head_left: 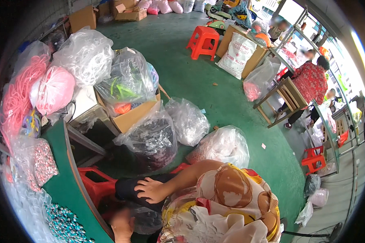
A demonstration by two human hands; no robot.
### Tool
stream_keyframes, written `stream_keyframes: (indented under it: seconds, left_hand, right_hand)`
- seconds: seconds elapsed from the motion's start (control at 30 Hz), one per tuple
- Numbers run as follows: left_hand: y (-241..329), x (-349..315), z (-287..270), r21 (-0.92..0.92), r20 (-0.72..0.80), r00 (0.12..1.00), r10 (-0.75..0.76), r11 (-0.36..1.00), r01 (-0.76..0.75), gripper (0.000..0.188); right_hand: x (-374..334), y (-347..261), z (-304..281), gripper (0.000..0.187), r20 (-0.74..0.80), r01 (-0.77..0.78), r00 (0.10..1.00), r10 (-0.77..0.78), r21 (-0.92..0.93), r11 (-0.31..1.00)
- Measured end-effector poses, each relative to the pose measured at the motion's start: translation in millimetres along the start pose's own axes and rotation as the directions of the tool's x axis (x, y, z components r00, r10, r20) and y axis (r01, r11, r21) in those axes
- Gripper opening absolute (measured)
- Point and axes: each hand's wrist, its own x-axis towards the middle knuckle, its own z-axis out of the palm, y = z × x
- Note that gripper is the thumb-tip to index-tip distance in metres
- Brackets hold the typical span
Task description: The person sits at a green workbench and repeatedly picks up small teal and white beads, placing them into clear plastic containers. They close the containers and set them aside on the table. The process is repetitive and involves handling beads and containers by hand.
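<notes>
My right hand [152, 190] lies on my dark-trousered knee [127, 189], fingers spread and holding nothing. My left hand [122, 227] is low in the picture, close beside the curved edge of the green table [67, 178]; its fingers are smeared, so their state is unclear. On the table, left of that hand, many small teal, white and dark pieces [67, 222] lie in a loose heap. Behind them a clear bag [42, 162] holds small red and white pieces. Between my hands and legs, clear plastic [146, 219] shows low down.
A red stool [95, 184] stands by the table edge. Full clear bags [152, 139] and an open carton [136, 115] crowd the floor ahead. Pink tubing [26, 89] is piled at left. Farther off are red stools [204, 41], a white sack [236, 54] and a person in red [309, 83].
</notes>
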Motion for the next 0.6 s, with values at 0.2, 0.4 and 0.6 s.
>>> stream_keyframes:
  seconds: [0.2,0.4,0.6]
  left_hand:
    - [1.1,0.9,1.1,0.016,-0.008,1.000,-0.004,1.000,0.005,0.050]
    - [-2.1,-0.6,3.9,0.019,-0.023,1.000,0.006,1.000,-0.005,0.049]
    - [-0.4,1.0,3.0,0.027,-0.007,1.000,-0.018,0.999,0.018,0.047]
  right_hand:
    - [-0.6,-0.8,0.2,0.041,-0.009,-0.014,1.000,0.014,-0.005,1.000]
    - [1.3,-2.1,-2.0,0.040,0.001,-0.011,1.000,0.011,0.007,1.000]
    - [0.3,-3.5,1.3,0.040,-0.036,0.015,0.999,-0.014,0.009,1.000]
